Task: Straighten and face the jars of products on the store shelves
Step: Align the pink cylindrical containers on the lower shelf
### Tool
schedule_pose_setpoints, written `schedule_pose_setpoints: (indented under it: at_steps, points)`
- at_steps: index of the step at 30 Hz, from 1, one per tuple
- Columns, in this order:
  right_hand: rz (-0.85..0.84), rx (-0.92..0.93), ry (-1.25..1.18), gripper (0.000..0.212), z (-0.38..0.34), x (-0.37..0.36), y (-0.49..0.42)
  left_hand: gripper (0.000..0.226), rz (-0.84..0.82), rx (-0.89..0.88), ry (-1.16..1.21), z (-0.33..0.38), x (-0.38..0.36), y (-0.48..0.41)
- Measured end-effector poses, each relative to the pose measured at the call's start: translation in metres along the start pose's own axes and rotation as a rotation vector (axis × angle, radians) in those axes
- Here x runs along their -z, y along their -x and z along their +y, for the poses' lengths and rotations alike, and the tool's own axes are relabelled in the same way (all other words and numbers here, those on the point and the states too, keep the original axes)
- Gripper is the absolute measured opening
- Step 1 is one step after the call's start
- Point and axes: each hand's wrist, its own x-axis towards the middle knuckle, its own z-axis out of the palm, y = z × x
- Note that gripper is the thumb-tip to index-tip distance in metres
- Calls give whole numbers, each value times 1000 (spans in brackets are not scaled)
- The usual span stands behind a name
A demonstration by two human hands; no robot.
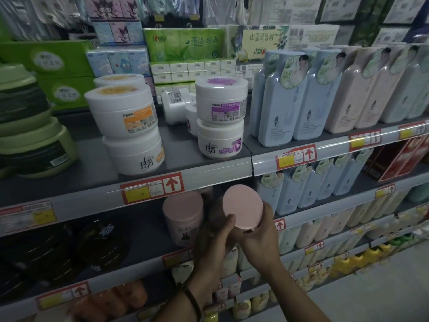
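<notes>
Both hands are gripping a pink jar in front of the 2nd shelf, just below the price strip. The jar is tipping toward the camera, its long axis leaning out fr the shelf, w/ the round, flat, matte lid facing up & out. L hand is curling round the body, thumb on the lid rim. R hand is wrapping the right side. Fingers are hiding the label. A 2nd pink jar, cylindrical & smooth, is standing upright just beside it.

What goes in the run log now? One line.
left hand, right hand: both grip pink jar | top toward camera | second pink jar on shelf beside
</notes>
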Motion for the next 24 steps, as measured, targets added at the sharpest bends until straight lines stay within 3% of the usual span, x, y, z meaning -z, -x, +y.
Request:
schedule_pose_setpoints:
  at_steps: [4,9,14,24]
  points:
    - [-48,40,81,87,-1,-3,-15,59,-72,-62,-129,1,14,-1]
    - [-96,22,112,95,-2,-9,-26,25,-48,-92,-237,-4,31,-6]
    - [-155,-19,121,97,6,-13,-36,48,-29,-111,-387,-10,40,-7]
    - [-208,-18,137,105,11,-18,-56,62,31,-160,-430,-6,45,1]
